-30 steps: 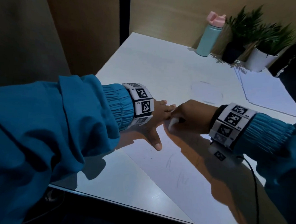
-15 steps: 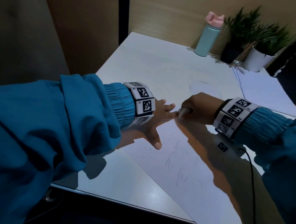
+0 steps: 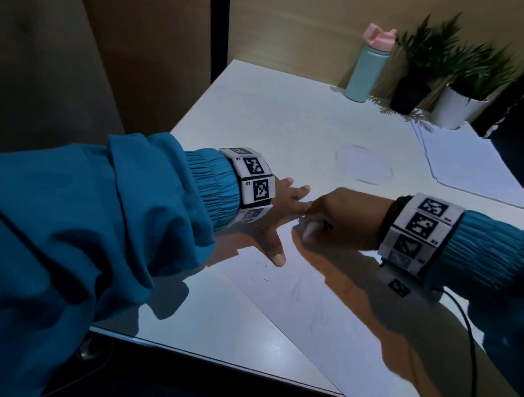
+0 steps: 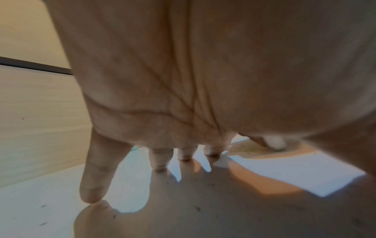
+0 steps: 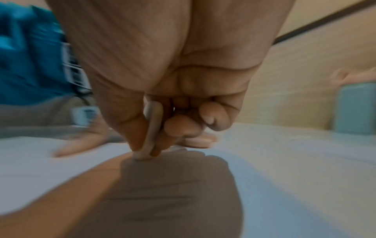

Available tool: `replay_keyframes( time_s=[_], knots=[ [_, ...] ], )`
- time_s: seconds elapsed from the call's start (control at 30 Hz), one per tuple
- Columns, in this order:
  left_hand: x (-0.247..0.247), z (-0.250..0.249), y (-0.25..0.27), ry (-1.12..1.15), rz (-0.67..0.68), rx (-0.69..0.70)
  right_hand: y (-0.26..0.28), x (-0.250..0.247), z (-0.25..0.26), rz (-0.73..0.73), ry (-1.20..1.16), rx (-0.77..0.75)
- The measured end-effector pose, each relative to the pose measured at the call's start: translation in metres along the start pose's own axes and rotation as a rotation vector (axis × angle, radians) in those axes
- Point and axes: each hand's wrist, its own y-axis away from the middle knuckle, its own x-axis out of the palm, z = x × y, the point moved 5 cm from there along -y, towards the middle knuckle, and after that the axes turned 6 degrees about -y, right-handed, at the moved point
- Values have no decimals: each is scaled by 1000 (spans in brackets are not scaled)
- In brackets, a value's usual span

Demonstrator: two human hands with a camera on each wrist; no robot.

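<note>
The right hand (image 3: 342, 221) pinches a small white eraser (image 3: 309, 230) between thumb and curled fingers, its tip down on the sheet of paper (image 3: 324, 318). The left hand (image 3: 280, 211) lies just beside it, flat with fingers spread, pressing the sheet to the table (image 3: 259, 121). My worry is the paper: a hard rub away from that pinned spot could buckle, crease or tear it, and a slack left hand would let it slide.

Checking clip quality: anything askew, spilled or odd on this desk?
White paper sheet under the left hand lies skewed, near corner overhanging the white table edge. Dark crumbs, likely from the right hand's white eraser, speckle it. Nothing spilled.
</note>
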Motion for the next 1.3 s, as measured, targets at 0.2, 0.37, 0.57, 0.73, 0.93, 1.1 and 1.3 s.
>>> replay_keyframes(
  time_s=[0.2, 0.37, 0.57, 0.73, 0.93, 1.1, 1.3],
  knots=[
    [6, -1, -5, -14, -23, -33, -6, -18, -32, -123, 8, 109],
    [1, 2, 0, -18, -18, -23, 2, 0, -8, -32, 35, 31],
    [7, 1, -4, -34, -33, -31, -5, -14, -25, -81, 31, 80],
    [4, 2, -2, 12, 2, -33, -1, -7, -11, -51, 67, 38],
    [0, 2, -1, -9, 5, -10, -4, -7, -11, -52, 27, 66],
    [0, 1, 0, -57, -3, -5, -7, -5, -10, -33, 40, 63],
    [-1, 1, 0, -40, -1, 0, -4, -6, -3, -25, 18, 76]
  ],
)
